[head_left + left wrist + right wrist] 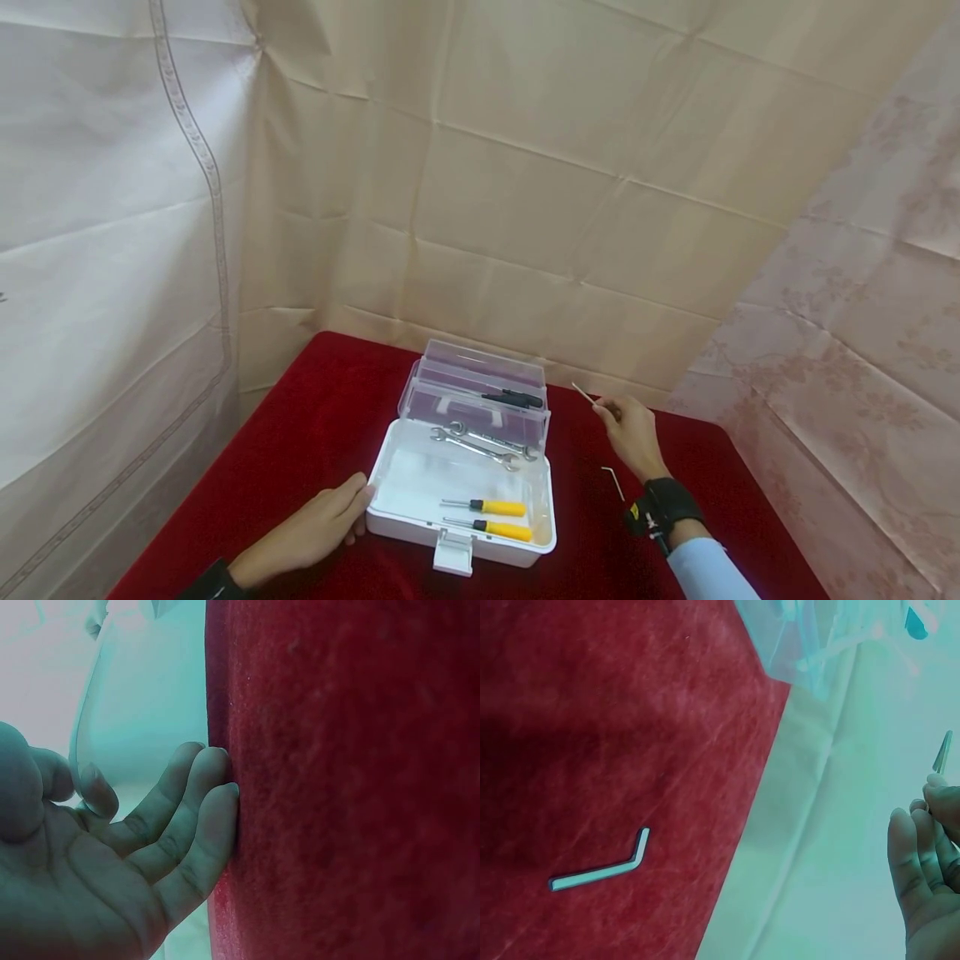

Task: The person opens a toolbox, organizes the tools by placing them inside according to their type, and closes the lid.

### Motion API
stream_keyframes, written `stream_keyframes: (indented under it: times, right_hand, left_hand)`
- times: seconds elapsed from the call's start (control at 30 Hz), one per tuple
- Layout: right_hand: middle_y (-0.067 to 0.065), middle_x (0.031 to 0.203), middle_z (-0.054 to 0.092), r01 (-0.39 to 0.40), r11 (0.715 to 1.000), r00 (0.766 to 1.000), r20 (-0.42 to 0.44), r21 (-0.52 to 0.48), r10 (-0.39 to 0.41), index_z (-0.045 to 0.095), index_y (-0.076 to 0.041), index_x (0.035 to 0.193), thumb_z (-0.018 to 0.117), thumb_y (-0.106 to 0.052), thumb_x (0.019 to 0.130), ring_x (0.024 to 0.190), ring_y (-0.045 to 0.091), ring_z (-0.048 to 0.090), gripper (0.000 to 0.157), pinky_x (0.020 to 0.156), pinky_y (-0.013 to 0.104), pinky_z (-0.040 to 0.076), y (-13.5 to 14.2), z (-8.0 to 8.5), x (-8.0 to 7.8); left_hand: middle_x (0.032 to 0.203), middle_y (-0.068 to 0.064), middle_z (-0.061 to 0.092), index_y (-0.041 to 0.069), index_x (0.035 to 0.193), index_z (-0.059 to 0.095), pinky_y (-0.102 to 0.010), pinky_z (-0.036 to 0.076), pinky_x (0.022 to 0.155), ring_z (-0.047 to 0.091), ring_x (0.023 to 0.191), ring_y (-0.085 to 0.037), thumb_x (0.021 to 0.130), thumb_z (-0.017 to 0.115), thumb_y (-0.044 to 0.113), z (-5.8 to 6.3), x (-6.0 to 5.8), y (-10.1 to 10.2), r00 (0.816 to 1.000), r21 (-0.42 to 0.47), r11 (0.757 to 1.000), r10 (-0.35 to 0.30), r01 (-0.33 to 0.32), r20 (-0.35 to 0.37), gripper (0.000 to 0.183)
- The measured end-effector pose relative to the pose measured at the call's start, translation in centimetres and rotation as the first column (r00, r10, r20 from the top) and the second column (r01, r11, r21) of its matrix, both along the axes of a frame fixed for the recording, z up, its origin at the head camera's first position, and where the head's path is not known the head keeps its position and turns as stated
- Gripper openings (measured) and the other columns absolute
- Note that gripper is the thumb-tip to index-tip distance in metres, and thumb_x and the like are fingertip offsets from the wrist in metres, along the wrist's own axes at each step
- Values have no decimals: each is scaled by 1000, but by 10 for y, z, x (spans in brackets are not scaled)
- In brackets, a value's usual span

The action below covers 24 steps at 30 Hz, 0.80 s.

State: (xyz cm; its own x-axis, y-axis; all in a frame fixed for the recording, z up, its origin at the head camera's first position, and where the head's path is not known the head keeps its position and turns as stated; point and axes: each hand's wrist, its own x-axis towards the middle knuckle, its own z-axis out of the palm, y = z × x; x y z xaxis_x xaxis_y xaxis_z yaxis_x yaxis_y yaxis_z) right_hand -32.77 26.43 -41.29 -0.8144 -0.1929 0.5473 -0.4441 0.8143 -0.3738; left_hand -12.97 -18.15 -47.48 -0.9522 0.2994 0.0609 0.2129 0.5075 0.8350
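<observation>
A white toolbox stands with its clear lid tilted back. My left hand is at its left front corner; thumb and index finger hold the rim, and the other fingers lie along the outer wall. Right of the lid, my right hand pinches a hex key above the table. Its tip also shows beyond the fingertips in the right wrist view. A second hex key lies on the red cloth below that hand. Two yellow-handled screwdrivers and two wrenches lie inside the toolbox.
Black-handled tools rest in the lid area. A white latch hangs down at the toolbox front. Red cloth covers the table, and beige curtains stand close behind its back edge.
</observation>
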Motion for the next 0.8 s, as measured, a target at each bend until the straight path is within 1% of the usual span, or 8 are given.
stream_keyframes:
  times: [0.17, 0.27, 0.43, 0.5, 0.6, 0.7, 0.8]
  right_hand:
    - [3, 82, 66, -39, 999, 999, -32, 6, 39, 73, -7, 93, 70, -15, 90, 71, 18, 57, 9, 63, 36, 45, -11, 2, -4]
    - [1, 77, 62, -53, 999, 998, -34, 3, 54, 73, -7, 93, 70, -14, 90, 67, 17, 52, 9, 60, 34, 41, -18, 4, -6]
    - [0, 73, 59, -67, 998, 997, -36, 1, 67, 72, -7, 92, 71, -15, 90, 66, 17, 49, 8, 58, 32, 38, -27, 9, -10]
    - [-1, 73, 58, -70, 998, 997, -28, 3, 70, 72, -8, 92, 70, -15, 90, 65, 18, 48, 8, 57, 32, 38, -31, 10, -11]
    - [0, 74, 57, -72, 997, 997, 10, -1, 72, 72, -10, 93, 70, -16, 91, 68, 19, 48, 7, 58, 31, 39, -37, 10, -11]
    - [1, 76, 57, -83, 997, 996, 32, -5, 83, 72, -9, 95, 70, -17, 91, 70, 19, 48, 9, 59, 31, 40, -42, 9, -12]
    - [1, 76, 58, -94, 996, 995, 33, -3, 95, 73, -8, 95, 70, -17, 91, 70, 20, 49, 10, 59, 32, 40, -47, 9, -14]
  left_hand:
    - [75, 1, 58, 13, 98, 48, -29, 47, 57, 57, 63, -15, 108, 34, 37, 0, 0, -1, 1000, -3, 1000, 0, 0, -3, 29]
    - [75, 0, 58, 13, 99, 48, -29, 47, 58, 57, 63, -16, 108, 35, 37, 0, 0, -1, 1000, 5, 1000, -4, 4, 14, 29]
    - [76, 0, 58, 13, 99, 48, -29, 47, 58, 57, 64, -16, 107, 35, 37, 1, 0, 0, 1000, 10, 1000, -4, 4, 22, 28]
    - [76, -1, 58, 13, 98, 48, -29, 48, 58, 57, 64, -16, 108, 35, 37, 1, 0, 0, 1000, 10, 1000, -5, 5, 18, 28]
    - [76, 0, 58, 13, 98, 48, -29, 48, 58, 57, 64, -16, 108, 34, 37, 0, 0, 0, 1000, 12, 1000, -7, 7, 17, 29]
    - [76, 0, 58, 14, 98, 48, -29, 48, 58, 57, 63, -16, 108, 34, 37, 0, 0, -1, 1000, 9, 1000, -9, 9, 14, 29]
    - [76, 0, 58, 14, 98, 48, -29, 48, 58, 57, 63, -15, 108, 34, 37, 0, 0, -1, 1000, 2, 1000, -9, 9, 4, 29]
